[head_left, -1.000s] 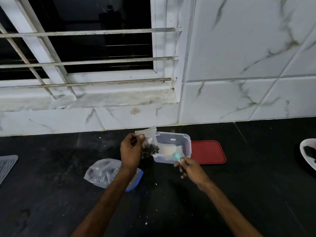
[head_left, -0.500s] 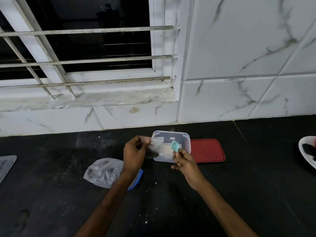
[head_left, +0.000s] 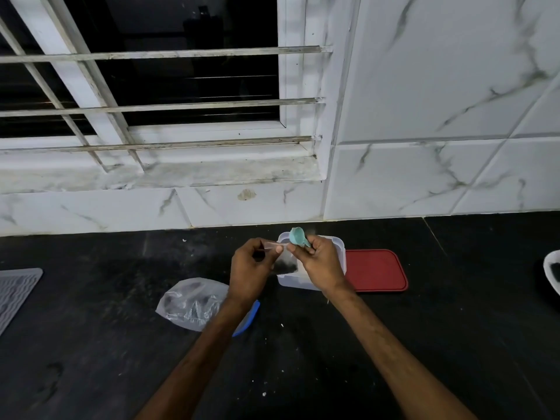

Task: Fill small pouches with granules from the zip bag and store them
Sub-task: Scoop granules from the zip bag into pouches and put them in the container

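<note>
Right hand (head_left: pixel 321 265) has come up and over since a second ago, so now both hands meet at the top edge of the small pouch (head_left: pixel 285 263), mid-frame. Left hand (head_left: pixel 251 268) pinches that edge; the right's fingers are curled round the teal scoop (head_left: pixel 296 236), bowl poking up. Pouch has dark granules at its bottom and hangs over the clear tub (head_left: pixel 341 247), which holds something pale. Red lid (head_left: pixel 375 269) sits just right of it. Crumpled zip bag (head_left: pixel 191 303), dark granules inside, lies lower left on the black counter (head_left: pixel 454 328).
</note>
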